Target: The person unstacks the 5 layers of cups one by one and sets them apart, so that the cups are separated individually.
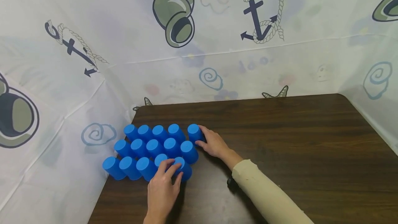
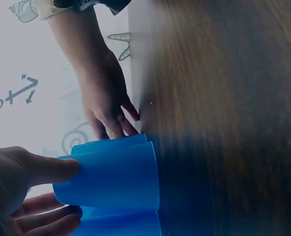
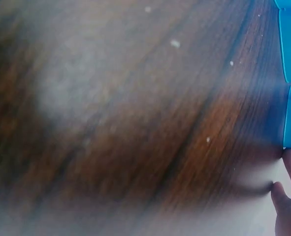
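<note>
Several blue cups stand upside down in three rows on the left part of the dark wooden table. My left hand (image 1: 163, 189) is at the right end of the near row, its thumb and fingertips pinching the end cup (image 1: 185, 173) near its raised base. The left wrist view shows the thumb on one side of that cup (image 2: 111, 174) and fingers on the other. At the far row's right end, my right hand (image 1: 216, 144) holds a cup (image 1: 194, 132) from its right side with thumb and fingers. A small gap separates this cup from its row.
The brown tabletop (image 1: 295, 141) extends to the right of the cups. A white cloth with sea prints (image 1: 224, 51) hangs behind the table and along its left side. A small black object (image 1: 230, 183) shows beside the right sleeve (image 1: 267, 189).
</note>
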Motion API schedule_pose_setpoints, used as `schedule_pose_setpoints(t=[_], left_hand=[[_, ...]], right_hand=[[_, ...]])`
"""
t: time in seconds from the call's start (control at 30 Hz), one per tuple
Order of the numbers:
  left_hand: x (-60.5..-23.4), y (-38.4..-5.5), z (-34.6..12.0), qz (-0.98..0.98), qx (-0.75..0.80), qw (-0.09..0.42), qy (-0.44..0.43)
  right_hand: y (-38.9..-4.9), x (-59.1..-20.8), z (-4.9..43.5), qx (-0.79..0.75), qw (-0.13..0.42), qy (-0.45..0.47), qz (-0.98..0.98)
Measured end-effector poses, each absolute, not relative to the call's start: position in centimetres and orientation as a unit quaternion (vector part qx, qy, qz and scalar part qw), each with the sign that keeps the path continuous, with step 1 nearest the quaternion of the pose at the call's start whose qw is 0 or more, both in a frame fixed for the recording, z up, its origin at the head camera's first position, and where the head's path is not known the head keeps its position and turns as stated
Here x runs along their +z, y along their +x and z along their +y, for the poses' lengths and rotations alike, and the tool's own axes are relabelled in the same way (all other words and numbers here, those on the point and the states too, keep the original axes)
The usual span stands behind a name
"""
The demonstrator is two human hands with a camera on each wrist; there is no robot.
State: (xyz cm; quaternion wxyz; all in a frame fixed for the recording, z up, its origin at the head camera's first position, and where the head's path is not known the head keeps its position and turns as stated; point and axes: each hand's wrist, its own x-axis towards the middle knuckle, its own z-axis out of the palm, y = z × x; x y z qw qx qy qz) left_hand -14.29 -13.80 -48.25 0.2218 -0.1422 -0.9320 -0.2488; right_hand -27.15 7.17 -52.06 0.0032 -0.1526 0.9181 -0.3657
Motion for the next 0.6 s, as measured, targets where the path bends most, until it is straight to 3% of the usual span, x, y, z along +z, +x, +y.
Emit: schedule_pose_setpoints(t=[0.6], left_hand=[[-48.3, -14.2, -13.9, -0.926, -0.252, 0.241, -0.147]], right_hand=[[-25.2, -51.2, 12.5, -0.362, 0.033, -0.192, 0.912]])
